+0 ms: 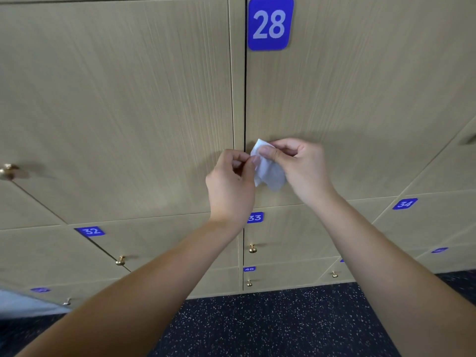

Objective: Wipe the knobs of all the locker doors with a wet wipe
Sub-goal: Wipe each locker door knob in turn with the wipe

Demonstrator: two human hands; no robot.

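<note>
Knob of the tan wood-grain locker door marked 28 [360, 99]: hidden behind the crumpled white wet wipe [269, 171] and the hands, can't see it at all. Left hand [231, 181] covers the wipe's left edge, right hand [301, 168] covers its right side, so the wipe's full shape is unknown. Round brass knob at the far left [9, 170] is cut by the frame edge. Small blue number plate at bottom left [40, 289]: blurred, unreadable. Small blue plate at lower right [439, 250]: same, smeared. Blue plate reading 33 [255, 217]: left part behind the left wrist. Pale grey-white shape at bottom left [23, 304]: cropped, can't identify.
</note>
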